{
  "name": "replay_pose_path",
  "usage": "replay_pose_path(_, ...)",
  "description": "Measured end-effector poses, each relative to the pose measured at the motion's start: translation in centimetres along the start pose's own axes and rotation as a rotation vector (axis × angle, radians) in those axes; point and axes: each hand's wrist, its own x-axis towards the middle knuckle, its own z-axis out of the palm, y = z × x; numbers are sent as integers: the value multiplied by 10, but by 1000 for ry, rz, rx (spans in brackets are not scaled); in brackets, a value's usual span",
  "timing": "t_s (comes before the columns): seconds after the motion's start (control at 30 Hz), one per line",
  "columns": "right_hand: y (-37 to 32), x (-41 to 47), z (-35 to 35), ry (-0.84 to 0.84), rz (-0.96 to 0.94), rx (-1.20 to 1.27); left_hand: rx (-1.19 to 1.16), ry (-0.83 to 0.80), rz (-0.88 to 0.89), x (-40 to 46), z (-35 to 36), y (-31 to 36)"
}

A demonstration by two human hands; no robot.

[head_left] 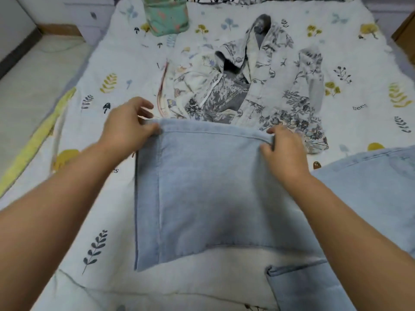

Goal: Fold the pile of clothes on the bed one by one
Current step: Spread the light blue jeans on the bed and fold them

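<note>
A light blue denim garment (206,189) lies folded in a rectangle on the bed in front of me. My left hand (128,124) pinches its far left corner, and my right hand (283,149) pinches its far right corner. Just behind it sits the pile of clothes (253,86), crumpled floral pieces in grey and white. More light blue denim (370,187) spreads out at the right, partly under my right forearm, and another blue fold (298,286) lies at the bottom.
The bed wears a white sheet (107,63) printed with leaves and mushrooms. A green patterned bag (167,16) stands at the far side. The left bed edge drops to a pale floor (27,90). A wooden piece (404,34) shows at the right.
</note>
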Motion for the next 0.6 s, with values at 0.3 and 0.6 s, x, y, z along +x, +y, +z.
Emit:
replay_pose_path(0.3, 32, -122, 111, -480, -437, -401, 222, -268, -566, -96, 104, -90)
replay_pose_path(0.6, 5, -144, 124, -427, -489, -401, 200, -103, -406, -106, 92, -97)
